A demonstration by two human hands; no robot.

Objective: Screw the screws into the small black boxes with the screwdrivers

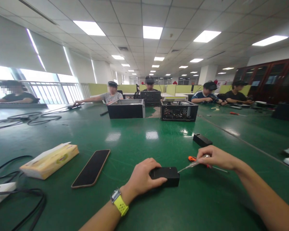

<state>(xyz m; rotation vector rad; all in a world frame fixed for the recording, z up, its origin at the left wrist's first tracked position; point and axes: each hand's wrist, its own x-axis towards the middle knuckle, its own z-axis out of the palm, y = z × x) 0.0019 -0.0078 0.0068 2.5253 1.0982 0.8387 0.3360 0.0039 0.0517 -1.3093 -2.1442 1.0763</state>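
Observation:
My left hand (142, 178), with a yellow-strapped watch on the wrist, is closed over the left end of a small black box (167, 175) lying on the green table (139, 141). My right hand (215, 157) pinches a thin metal tool (190, 165) whose tip touches the box's right end. Behind that tool lies an orange-handled screwdriver (192, 158). A second small black box (202, 140) sits farther back on the right.
A black phone (91, 167) and a tissue box (49, 160) lie to the left, with black cables (26, 195) and a white power strip (0, 194). Two open computer cases (126, 109) (178, 111) stand mid-table. Several people sit at the far side.

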